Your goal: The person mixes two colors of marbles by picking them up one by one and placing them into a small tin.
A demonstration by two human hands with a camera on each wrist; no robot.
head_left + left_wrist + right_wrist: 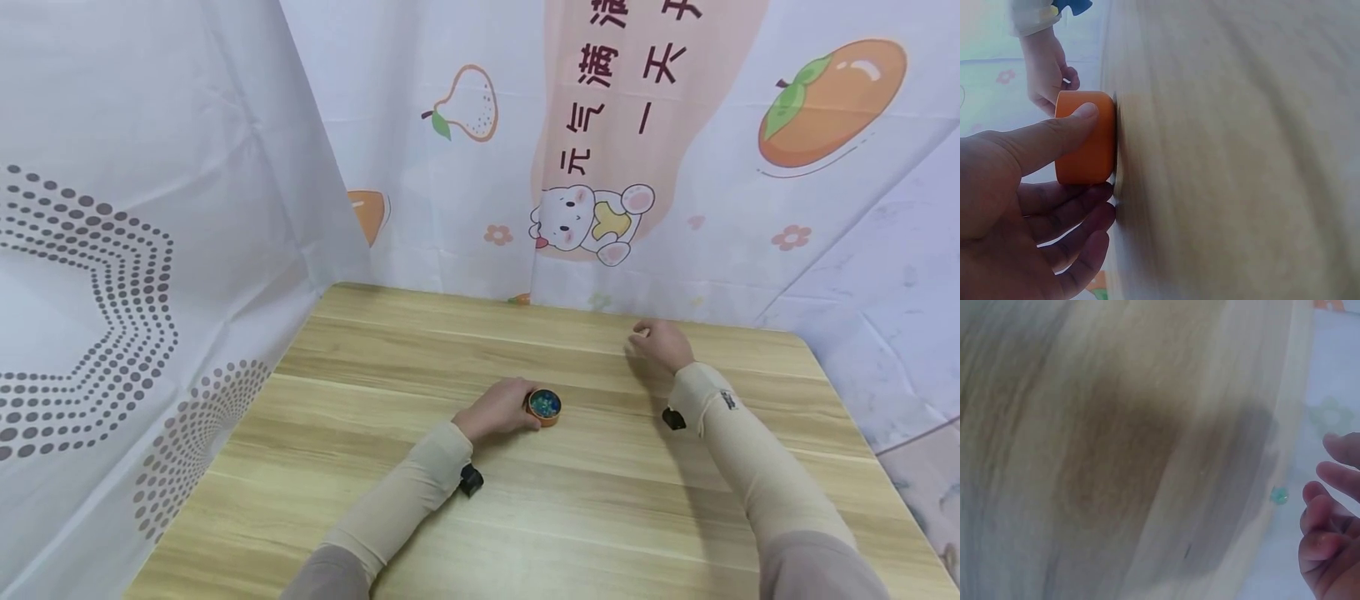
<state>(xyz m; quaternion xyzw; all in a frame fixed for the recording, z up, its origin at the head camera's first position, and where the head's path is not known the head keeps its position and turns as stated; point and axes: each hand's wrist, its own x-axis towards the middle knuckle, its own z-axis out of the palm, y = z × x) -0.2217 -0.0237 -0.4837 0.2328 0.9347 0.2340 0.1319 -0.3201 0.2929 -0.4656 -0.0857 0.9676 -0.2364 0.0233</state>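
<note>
In the head view, my left hand [501,407] grips a small round orange tin [545,407], its top showing blue and green bits. Seen from the left wrist, the thumb [1088,111] lies on the side of the orange tin [1082,159], whose base is at the tabletop. My right hand [663,343] is raised over the far right of the table, fingers loosely bent. Close to those fingers in the right wrist view is a small green translucent bead [1279,495] at the table's edge line; whether it lies on the wood or is in the air I cannot tell.
The wooden tabletop [420,333] ends at a printed curtain [465,183] along the back. Another patterned curtain [247,183] hangs on the left. A black wrist device [471,481] sits under the left sleeve, and another [673,418] under the right.
</note>
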